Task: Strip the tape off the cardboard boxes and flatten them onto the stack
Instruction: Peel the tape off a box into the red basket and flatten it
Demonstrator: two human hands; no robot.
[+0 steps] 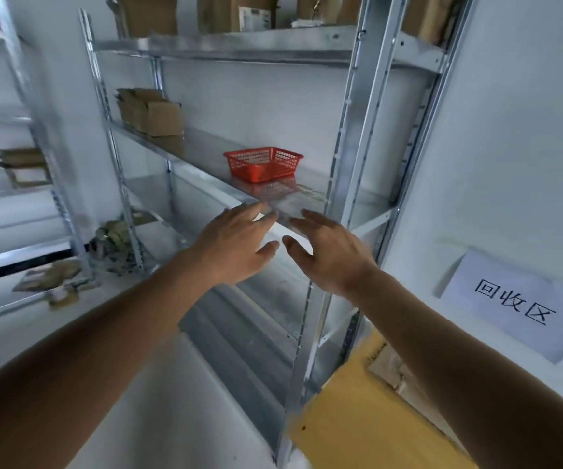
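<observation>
Both my hands are stretched out in front of a metal shelf rack (357, 137), holding nothing. My left hand (236, 245) and my right hand (327, 255) have straight, spread fingers just below the front edge of the middle shelf. A small cardboard box (153, 113) with open flaps stands at the far left of that shelf. Several more cardboard boxes (232, 11) sit on the top shelf. Flattened cardboard (398, 367) lies on a yellow surface (357, 411) at the lower right, beside the rack.
A red plastic basket (263, 164) stands on the middle shelf, just beyond my hands. A paper sign (513, 302) is stuck on the right wall. Cardboard scraps (56, 282) lie on the floor at left, near a second rack (19, 170) holding flat cardboard.
</observation>
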